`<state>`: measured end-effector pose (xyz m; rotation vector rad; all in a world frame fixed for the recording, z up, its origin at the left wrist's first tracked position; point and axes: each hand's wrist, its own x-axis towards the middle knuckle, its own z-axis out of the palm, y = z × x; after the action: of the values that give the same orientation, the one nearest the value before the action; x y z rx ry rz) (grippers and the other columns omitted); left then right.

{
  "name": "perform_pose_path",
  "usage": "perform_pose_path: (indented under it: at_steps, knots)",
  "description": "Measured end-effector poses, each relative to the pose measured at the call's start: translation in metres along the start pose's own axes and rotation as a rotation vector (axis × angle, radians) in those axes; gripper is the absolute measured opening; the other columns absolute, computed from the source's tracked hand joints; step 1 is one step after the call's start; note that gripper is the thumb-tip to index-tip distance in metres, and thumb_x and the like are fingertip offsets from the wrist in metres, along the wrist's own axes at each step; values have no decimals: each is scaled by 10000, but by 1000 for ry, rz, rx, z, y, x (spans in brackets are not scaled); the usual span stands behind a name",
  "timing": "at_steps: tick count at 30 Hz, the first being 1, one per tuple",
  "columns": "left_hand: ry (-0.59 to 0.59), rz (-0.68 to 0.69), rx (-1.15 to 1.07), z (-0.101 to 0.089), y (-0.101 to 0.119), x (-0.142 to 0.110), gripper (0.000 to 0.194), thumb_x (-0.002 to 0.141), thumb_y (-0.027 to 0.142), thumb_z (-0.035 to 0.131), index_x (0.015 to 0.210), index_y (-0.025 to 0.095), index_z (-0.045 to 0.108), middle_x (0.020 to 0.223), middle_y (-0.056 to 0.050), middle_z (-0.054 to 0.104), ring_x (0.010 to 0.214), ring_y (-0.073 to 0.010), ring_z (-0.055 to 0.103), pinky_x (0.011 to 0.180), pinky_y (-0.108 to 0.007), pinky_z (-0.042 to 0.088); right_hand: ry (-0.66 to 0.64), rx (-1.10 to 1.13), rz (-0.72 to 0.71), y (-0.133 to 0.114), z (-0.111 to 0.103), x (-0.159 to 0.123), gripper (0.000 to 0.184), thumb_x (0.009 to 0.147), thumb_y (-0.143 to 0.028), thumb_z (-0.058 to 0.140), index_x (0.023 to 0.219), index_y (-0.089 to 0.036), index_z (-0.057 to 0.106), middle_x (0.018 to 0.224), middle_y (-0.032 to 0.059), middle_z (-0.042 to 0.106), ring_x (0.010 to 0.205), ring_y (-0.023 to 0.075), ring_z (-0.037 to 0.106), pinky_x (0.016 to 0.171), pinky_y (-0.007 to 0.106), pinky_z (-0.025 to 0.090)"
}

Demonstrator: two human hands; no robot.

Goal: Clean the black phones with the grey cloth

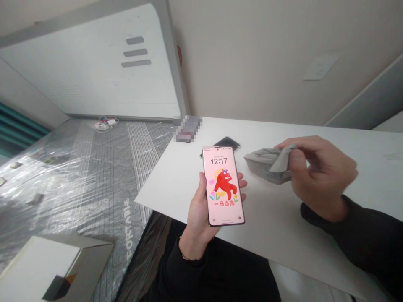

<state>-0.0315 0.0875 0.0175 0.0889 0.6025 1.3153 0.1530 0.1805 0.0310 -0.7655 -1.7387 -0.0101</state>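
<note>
A smartphone [224, 186] with its lit screen facing up rests in my left hand [197, 209]. The screen shows 12:17 and a red cartoon horse on pink. My left fingers wrap round its back, with fingertips showing at the right edge. To the right, my right hand [321, 172] pinches a grey cloth [267, 163] between thumb and fingers, and the cloth hangs bunched over the table, apart from the phone. Behind the phone, a dark flat object [228, 142] lies on the table, partly hidden by it.
The white table [270, 235] stretches right along the wall. A blurred-out object [188, 128] sits at its far left corner. Left is a plastic-covered mattress [94, 167] with a cable bundle [106, 123] near the white headboard [94, 75]. A white box [40, 264] lies at lower left.
</note>
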Motion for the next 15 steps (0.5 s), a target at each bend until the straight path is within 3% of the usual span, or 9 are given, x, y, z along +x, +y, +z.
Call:
perform_pose_path:
  at_steps: [5, 8, 11, 13, 15]
  knots:
    - [-26, -3, 17, 0, 0, -2, 661, 1081, 550, 238, 1438, 108, 576, 1215, -168, 749, 1015, -252, 730, 859, -369, 577, 126, 257, 366, 4, 10, 2, 171, 1008, -332, 602, 920, -213, 687, 804, 56, 748, 737, 213, 716, 632, 349, 584]
    - [-41, -3, 5, -1, -2, -3, 632, 1082, 543, 262, 1387, 127, 627, 1274, -155, 735, 1035, -247, 733, 860, -362, 583, 94, 382, 525, 2, 15, -10, 222, 1057, -391, 507, 1039, -236, 665, 960, 105, 769, 782, 244, 741, 611, 381, 607]
    - [-28, -11, -13, -2, -7, -2, 593, 1081, 534, 309, 1377, 145, 643, 1262, -136, 746, 1031, -250, 740, 909, -377, 575, -134, 447, 449, -10, 16, -27, 374, 1112, -414, 311, 1335, -253, 564, 1327, 158, 688, 1076, 281, 743, 718, 428, 651]
    - [14, -39, -38, -3, -12, 0, 563, 1083, 505, 348, 1350, 123, 664, 1177, -129, 775, 1024, -239, 745, 985, -364, 547, -395, 452, 229, -19, 15, -37, 476, 1111, -498, 252, 1455, -275, 494, 1483, 139, 598, 1319, 301, 627, 940, 510, 619]
    - [54, -72, -65, -4, -18, 2, 531, 1091, 462, 365, 1293, 102, 698, 1105, -119, 793, 1054, -229, 745, 1049, -332, 510, -609, 323, -68, -25, 14, -44, 588, 1088, -596, 234, 1518, -270, 466, 1580, 134, 508, 1480, 338, 452, 1135, 632, 455]
